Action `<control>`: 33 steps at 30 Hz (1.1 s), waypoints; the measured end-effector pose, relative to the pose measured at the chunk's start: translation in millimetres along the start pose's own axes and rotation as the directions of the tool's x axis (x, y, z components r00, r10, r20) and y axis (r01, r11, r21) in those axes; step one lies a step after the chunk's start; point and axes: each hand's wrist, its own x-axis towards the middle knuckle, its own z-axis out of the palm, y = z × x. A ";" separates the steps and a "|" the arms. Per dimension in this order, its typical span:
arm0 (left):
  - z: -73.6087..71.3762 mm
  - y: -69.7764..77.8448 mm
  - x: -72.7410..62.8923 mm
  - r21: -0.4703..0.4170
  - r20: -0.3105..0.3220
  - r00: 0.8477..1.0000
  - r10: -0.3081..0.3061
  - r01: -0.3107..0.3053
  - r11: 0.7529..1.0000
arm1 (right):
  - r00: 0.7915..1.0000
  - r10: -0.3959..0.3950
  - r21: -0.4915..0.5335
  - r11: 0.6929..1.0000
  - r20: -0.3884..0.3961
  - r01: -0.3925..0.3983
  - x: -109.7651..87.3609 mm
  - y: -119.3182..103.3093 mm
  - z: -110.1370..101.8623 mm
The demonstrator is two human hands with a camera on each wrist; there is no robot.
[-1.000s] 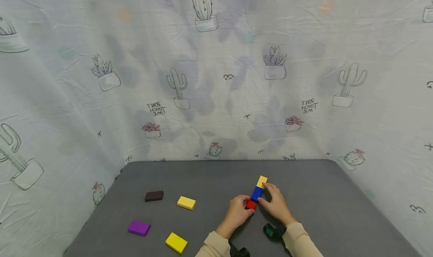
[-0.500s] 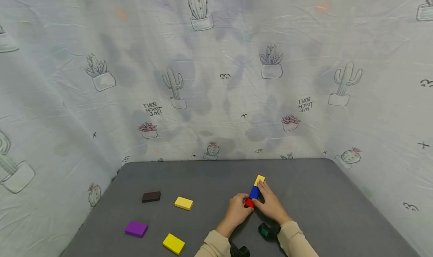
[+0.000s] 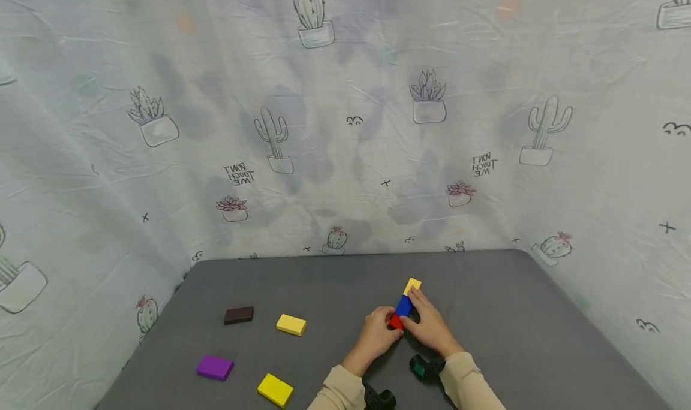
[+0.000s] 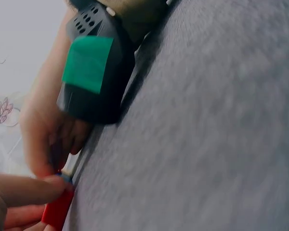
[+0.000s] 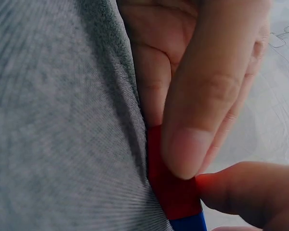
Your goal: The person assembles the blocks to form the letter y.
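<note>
A row of small blocks lies on the grey table: a red block (image 3: 396, 322) nearest, a blue block (image 3: 403, 306) in the middle and a yellow block (image 3: 412, 286) at the far end. My left hand (image 3: 375, 336) pinches the red block, thumb on the near side. From the right, my right hand (image 3: 430, 328) rests along the row with fairly straight fingers. Its fingertips touch the yellow block and its thumb (image 5: 241, 190) meets the red block near the joint with the blue. In the right wrist view, the left thumb (image 5: 190, 144) covers part of the red block.
Four-sided loose blocks lie left on the table (image 3: 329, 368): dark brown (image 3: 239, 315), pale yellow (image 3: 291, 325), purple (image 3: 215, 367) and bright yellow (image 3: 275, 390). A cactus-print curtain (image 3: 345, 176) stands behind. Black wrist devices (image 3: 426, 368) hang under both wrists.
My right hand has shifted left against the row, its thumb coming to the red-blue joint. The left hand keeps its pinch on the red block. The head view has panned slightly right.
</note>
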 end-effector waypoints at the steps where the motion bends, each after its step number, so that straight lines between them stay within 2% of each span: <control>1: -1.4 0.0 -0.3 -0.010 0.010 1.000 0.002 -0.002 1.000 | 1.000 -0.001 0.003 1.000 0.000 0.001 0.1 -0.2 0.4; 6: -7.5 -0.9 -5.8 -0.051 0.049 0.999 -0.001 0.004 0.999 | 1.000 0.008 0.004 1.000 0.015 -0.008 -1.0 -2.0 1.7; 11: -17.5 1.6 -13.7 0.002 0.030 1.000 -0.006 0.006 1.000 | 1.000 0.019 0.001 1.000 0.021 -0.019 -0.4 -4.5 2.1; 16: -34.2 5.5 -18.5 0.063 0.058 0.998 -0.029 0.026 0.998 | 0.999 0.030 0.008 0.999 0.035 -0.031 0.0 -5.6 1.2; 22: -59.5 9.5 -24.4 0.102 0.068 0.998 -0.017 0.010 0.995 | 0.997 0.049 0.013 0.999 0.052 -0.050 0.9 -4.0 -1.0; 27: -74.4 4.4 -35.1 0.113 0.044 0.999 -0.014 0.009 0.994 | 0.996 0.061 0.010 0.998 0.072 -0.062 -0.5 -0.7 -3.5; 33: -92.2 -2.7 -55.2 0.106 0.028 0.999 -0.028 0.025 0.994 | 0.996 0.051 0.003 0.999 0.079 -0.051 -1.1 -0.5 -4.5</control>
